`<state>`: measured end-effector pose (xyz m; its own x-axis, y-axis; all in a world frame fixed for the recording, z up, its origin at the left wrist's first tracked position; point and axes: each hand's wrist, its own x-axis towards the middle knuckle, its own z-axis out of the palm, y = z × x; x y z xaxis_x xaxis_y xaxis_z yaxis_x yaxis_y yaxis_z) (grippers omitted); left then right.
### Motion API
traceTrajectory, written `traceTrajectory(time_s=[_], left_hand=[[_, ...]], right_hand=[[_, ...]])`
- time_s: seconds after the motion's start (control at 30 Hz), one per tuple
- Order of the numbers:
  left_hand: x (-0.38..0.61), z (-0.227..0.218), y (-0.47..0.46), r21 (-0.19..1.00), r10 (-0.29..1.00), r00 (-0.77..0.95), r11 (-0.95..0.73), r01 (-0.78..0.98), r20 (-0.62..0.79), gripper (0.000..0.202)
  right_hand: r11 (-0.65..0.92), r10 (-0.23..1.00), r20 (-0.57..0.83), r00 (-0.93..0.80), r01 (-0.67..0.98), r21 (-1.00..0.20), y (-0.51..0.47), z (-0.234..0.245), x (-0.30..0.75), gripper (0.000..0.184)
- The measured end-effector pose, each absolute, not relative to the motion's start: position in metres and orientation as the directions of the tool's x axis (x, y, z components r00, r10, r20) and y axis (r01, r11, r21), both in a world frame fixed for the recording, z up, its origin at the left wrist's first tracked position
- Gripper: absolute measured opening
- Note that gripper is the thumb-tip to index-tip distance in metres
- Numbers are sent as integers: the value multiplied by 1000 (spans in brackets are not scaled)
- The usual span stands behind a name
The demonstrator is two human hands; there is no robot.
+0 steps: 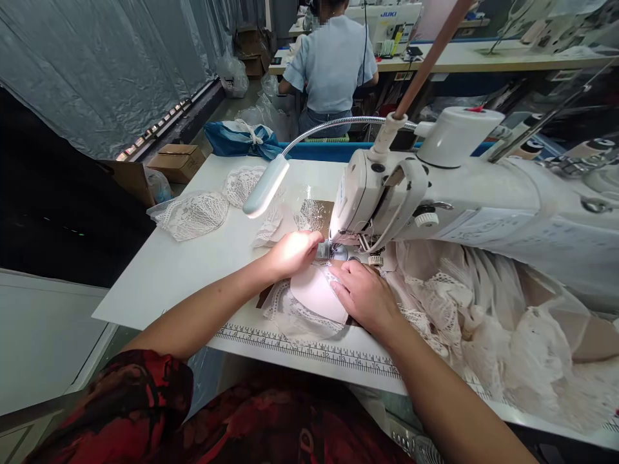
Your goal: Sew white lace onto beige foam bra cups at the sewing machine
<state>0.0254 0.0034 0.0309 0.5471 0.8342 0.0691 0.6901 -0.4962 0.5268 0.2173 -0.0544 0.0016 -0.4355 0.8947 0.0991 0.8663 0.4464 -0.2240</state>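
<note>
A pale padded bra cup [314, 290] with a lace layer [285, 316] beneath and around it lies on the machine bed, just in front of the presser foot. My left hand [296, 251] is closed at the cup's far left edge, fingertips pinched together close to the needle area. On the cup's right edge sits my right hand [365, 295], fingers bent and gripping the material between thumb and fingers. The white sewing machine [387, 200] stands over the work, and its needle is partly hidden. Lamp light falls brightly on my left hand.
Lace cup pieces [193, 216] lie at the table's left. A gooseneck lamp [265, 185] arches over the work. Lace fabric [483, 322] heaps up at right under the machine arm. A printed ruler [309, 351] runs along the front edge. Another person [333, 64] sits ahead.
</note>
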Motion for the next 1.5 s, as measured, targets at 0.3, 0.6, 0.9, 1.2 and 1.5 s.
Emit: traceTrajectory(time_s=[0.3, 0.6, 0.9, 1.2, 1.5], left_hand=[[24, 19, -41, 159, 669, 737, -741, 652, 94, 33], [19, 17, -22, 136, 638, 770, -765, 630, 21, 50], [13, 10, -1, 98, 567, 822, -823, 560, 61, 50], [6, 19, 9, 50, 482, 872, -876, 480, 83, 42], [15, 24, -10, 151, 430, 894, -899, 412, 125, 35]], right_hand=[[448, 894, 116, -433, 875, -183, -57, -1, 215, 31], [387, 921, 87, -379, 915, -116, -53, 1, 212, 31], [324, 946, 15, -324, 939, -113, -50, 6, 207, 37], [320, 947, 61, -315, 921, -222, -49, 5, 212, 36], [336, 941, 179, -288, 862, -379, -48, -2, 222, 40]])
